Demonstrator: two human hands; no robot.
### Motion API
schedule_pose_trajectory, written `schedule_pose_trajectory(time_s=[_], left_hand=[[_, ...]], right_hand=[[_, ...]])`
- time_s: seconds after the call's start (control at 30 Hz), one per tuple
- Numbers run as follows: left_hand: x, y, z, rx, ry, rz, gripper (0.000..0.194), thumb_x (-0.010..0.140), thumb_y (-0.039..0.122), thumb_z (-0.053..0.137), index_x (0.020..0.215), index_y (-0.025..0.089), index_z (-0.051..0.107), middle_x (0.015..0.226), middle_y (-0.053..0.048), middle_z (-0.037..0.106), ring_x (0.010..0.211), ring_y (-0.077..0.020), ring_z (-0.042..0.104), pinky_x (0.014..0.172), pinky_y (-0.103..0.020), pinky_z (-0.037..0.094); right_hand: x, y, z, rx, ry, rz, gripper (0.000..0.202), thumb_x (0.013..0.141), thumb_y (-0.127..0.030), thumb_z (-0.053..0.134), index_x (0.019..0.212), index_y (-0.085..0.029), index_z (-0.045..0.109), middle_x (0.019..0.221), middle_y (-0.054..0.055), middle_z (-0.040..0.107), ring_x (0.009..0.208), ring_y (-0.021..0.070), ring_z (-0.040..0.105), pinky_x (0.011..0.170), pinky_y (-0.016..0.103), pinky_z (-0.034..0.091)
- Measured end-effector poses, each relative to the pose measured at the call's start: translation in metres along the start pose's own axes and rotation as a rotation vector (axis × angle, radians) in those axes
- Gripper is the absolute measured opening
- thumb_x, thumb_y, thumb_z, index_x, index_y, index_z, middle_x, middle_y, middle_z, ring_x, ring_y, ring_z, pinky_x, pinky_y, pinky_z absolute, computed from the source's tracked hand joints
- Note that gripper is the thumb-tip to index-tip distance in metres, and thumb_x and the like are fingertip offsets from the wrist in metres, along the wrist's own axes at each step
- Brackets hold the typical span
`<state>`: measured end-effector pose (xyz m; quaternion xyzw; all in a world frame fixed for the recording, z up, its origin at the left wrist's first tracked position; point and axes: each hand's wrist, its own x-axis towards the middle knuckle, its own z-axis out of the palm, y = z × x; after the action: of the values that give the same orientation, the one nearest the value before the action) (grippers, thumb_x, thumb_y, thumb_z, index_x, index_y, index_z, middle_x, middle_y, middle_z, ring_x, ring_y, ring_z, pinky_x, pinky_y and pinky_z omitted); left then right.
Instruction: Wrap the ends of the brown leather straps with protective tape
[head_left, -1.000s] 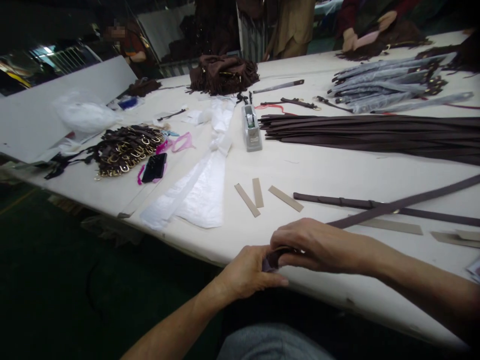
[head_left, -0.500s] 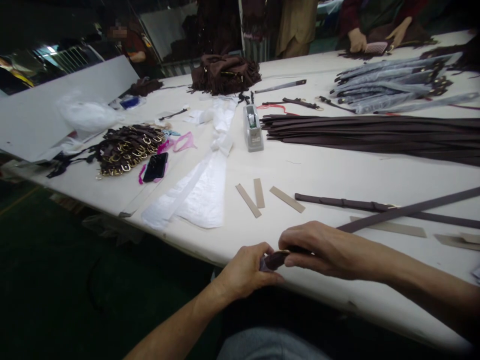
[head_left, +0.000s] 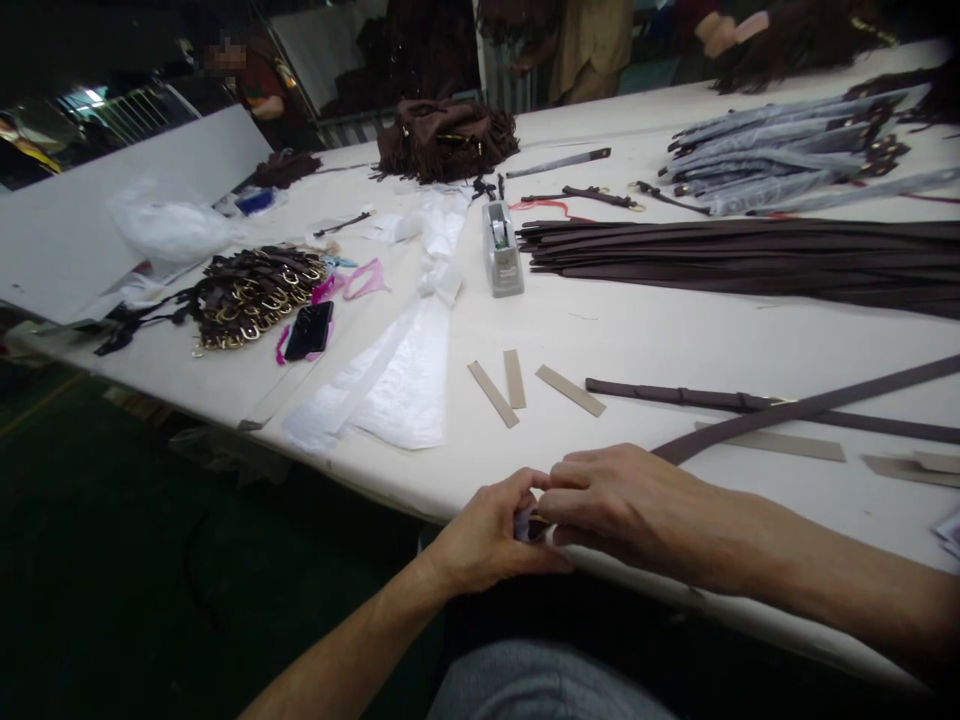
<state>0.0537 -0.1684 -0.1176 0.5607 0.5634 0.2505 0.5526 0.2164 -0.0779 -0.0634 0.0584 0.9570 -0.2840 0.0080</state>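
At the table's front edge, my left hand is closed round a dark brown strap, with a greyish wrapped-looking bit and a small gold glint showing between thumb and fingers. My right hand pinches the same piece right beside it, its fingertips touching the left hand's grip. Most of the held part is hidden by my fingers. From behind the right hand the strap runs off to the right, crossing over another brown strap with a gold buckle. Short beige strips lie just beyond my hands.
A tape dispenser stands mid-table beside white plastic sheeting. Long brown straps and plastic-wrapped straps lie right. Left are gold-ringed straps and a phone. Across the table, a co-worker's hand holds something pink.
My right hand has shifted left, closing up against my left hand and covering more of the held piece. The view has tilted slightly. The co-worker's hand at the back has lifted.
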Motion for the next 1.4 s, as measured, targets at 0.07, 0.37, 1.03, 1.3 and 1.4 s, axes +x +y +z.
schedule_pose_trajectory(time_s=[0.07, 0.37, 1.03, 1.3, 1.4], left_hand=[[-0.002, -0.003, -0.002, -0.035, -0.001, -0.012, 0.047, 0.061, 0.031, 0.075, 0.101, 0.016, 0.056, 0.078, 0.002, 0.055, 0.071, -0.0121, 0.049, 0.063, -0.022, 0.039], [-0.008, -0.006, 0.004, 0.039, -0.019, -0.097, 0.029, 0.072, 0.042, 0.061, 0.073, 0.013, 0.06, 0.061, 0.003, 0.05, 0.059, -0.0109, 0.047, 0.053, -0.02, 0.036], [-0.018, -0.01, -0.024, 0.065, 0.108, -0.162, 0.029, 0.072, 0.044, 0.062, 0.072, 0.015, 0.055, 0.057, 0.005, 0.046, 0.05, -0.0083, 0.042, 0.046, -0.019, 0.031], [-0.029, -0.003, -0.037, -0.06, 0.193, -0.186, 0.032, 0.069, 0.043, 0.067, 0.069, 0.015, 0.05, 0.056, 0.006, 0.039, 0.048, -0.0058, 0.036, 0.042, -0.017, 0.029], [-0.033, 0.003, -0.041, -0.14, 0.125, -0.125, 0.031, 0.068, 0.041, 0.068, 0.072, 0.015, 0.051, 0.057, 0.006, 0.041, 0.047, -0.0053, 0.037, 0.041, -0.016, 0.032]], right_hand=[[-0.005, 0.002, 0.002, -0.054, 0.039, -0.045, 0.015, 0.09, -0.018, 0.044, 0.089, -0.019, 0.059, 0.082, 0.002, 0.06, 0.07, 0.0129, 0.051, 0.057, 0.025, 0.031], [-0.008, 0.002, 0.018, -0.15, 0.014, -0.123, 0.01, 0.088, -0.015, 0.046, 0.093, -0.018, 0.054, 0.084, 0.004, 0.06, 0.07, 0.0155, 0.048, 0.057, 0.028, 0.031], [-0.004, 0.043, -0.031, 0.107, -0.052, 0.137, 0.023, 0.086, -0.039, 0.051, 0.084, -0.018, 0.058, 0.068, -0.001, 0.057, 0.058, 0.0105, 0.05, 0.053, 0.021, 0.032], [0.029, 0.031, -0.047, 0.114, -0.099, 0.098, 0.027, 0.084, -0.041, 0.052, 0.076, -0.016, 0.057, 0.062, -0.002, 0.051, 0.053, 0.0086, 0.043, 0.049, 0.02, 0.029], [0.038, 0.028, -0.053, 0.111, -0.149, -0.026, 0.022, 0.083, -0.035, 0.055, 0.075, -0.015, 0.058, 0.059, -0.003, 0.049, 0.05, 0.0069, 0.039, 0.048, 0.02, 0.027]])
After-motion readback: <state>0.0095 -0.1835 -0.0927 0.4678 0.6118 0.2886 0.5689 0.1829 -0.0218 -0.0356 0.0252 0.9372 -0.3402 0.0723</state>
